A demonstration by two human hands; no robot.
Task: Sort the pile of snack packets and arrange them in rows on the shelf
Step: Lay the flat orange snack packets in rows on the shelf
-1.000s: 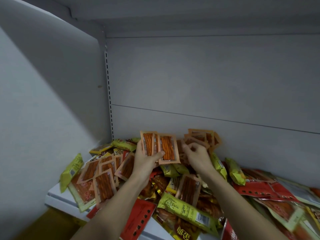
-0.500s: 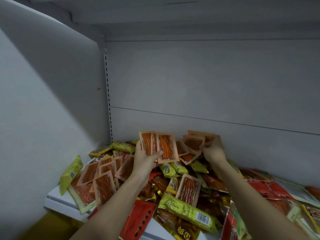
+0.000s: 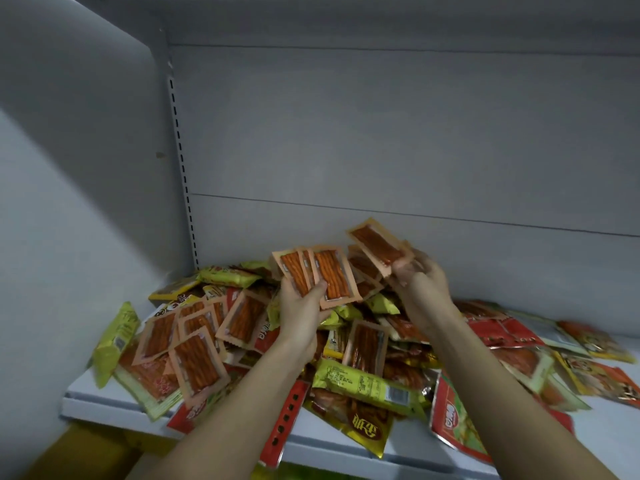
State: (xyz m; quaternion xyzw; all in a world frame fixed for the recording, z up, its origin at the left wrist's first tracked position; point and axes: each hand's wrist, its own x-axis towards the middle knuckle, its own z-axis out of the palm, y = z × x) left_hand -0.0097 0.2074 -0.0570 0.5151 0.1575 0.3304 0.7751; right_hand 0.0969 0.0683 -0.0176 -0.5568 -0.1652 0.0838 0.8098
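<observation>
The left hand (image 3: 300, 308) grips a fan of orange snack packets (image 3: 317, 275); the right hand (image 3: 420, 284) pinches one orange packet (image 3: 377, 245) above the pile (image 3: 349, 375) on the white shelf (image 3: 609, 431)

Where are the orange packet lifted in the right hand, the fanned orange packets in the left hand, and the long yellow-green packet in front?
lifted orange packet (image 3: 377, 245), head view, its clear window.
fanned orange packets (image 3: 330, 277), head view, front packet's window.
yellow-green packet (image 3: 367, 384), head view, its printed back.

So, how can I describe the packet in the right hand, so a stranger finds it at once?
Look at the white shelf heaped with snack packets, then at the right hand raised near the back wall. It pinches one orange packet, the only one lifted alone; the left hand holds several fanned together.
</observation>
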